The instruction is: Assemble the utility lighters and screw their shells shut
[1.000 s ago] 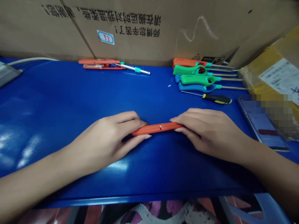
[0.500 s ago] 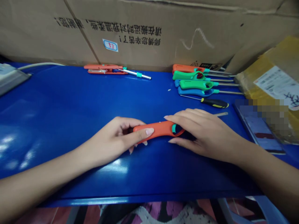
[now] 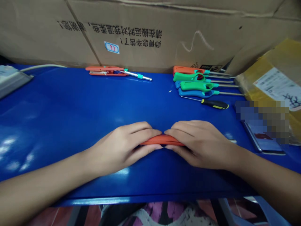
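Observation:
An orange long-nozzle lighter point(image 3: 162, 140) lies crosswise between my two hands, its narrow edge with a seam line facing up. My left hand point(image 3: 131, 144) pinches its left end, fingers on the far side and thumb on the near side. My right hand point(image 3: 199, 142) grips the right end the same way. The fingertips of both hands nearly meet at the middle. My right hand hides most of the metal nozzle; only a pale tip shows beyond it.
On the blue table point(image 3: 94, 103), an opened orange lighter point(image 3: 105, 71) lies at the back. Several green, blue and orange lighters point(image 3: 196, 85) lie back right, beside a screwdriver point(image 3: 213, 104). A phone point(image 3: 265, 138) and a taped yellow package point(image 3: 277, 72) are at right. A cardboard box point(image 3: 141, 18) stands behind.
The lighter has been rolled from its broad side onto its edge. Both hands have closed in on it, my left one shifting its thumb to the near side.

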### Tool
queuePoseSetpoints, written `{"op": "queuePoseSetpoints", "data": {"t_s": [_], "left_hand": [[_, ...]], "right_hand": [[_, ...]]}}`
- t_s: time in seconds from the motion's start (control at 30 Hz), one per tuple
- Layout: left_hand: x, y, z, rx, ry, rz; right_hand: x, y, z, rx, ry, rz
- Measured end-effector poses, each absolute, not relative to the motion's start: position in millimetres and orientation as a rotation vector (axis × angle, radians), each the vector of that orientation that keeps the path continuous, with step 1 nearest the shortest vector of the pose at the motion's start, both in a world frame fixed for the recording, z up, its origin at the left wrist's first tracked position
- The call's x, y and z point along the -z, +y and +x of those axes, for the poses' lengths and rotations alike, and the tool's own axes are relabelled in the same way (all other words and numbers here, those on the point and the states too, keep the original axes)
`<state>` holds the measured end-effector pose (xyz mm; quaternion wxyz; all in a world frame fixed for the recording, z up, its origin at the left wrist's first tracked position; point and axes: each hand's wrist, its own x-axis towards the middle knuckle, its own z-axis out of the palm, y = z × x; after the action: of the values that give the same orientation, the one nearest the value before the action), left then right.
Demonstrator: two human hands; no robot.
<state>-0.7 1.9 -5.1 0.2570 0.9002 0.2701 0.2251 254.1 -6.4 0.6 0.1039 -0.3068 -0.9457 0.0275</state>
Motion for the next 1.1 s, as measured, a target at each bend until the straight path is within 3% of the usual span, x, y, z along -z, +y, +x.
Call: {"op": "queuePoseSetpoints", "data": {"t_s": [0.27, 0.67, 1.1], "left_hand": [[8, -3, 1, -0.604, 0.718, 2.566], [4, 15, -11, -0.703, 0.712, 2.634], [5, 20, -4, -0.683, 1.044, 2.062]], "right_hand": [[-3, -9, 251, -0.263, -2.749, -0.971], [-9, 7, 274, -0.233, -2.761, -0.961], [-5, 17, 277, -0.375, -2.783, -1.215]]}}
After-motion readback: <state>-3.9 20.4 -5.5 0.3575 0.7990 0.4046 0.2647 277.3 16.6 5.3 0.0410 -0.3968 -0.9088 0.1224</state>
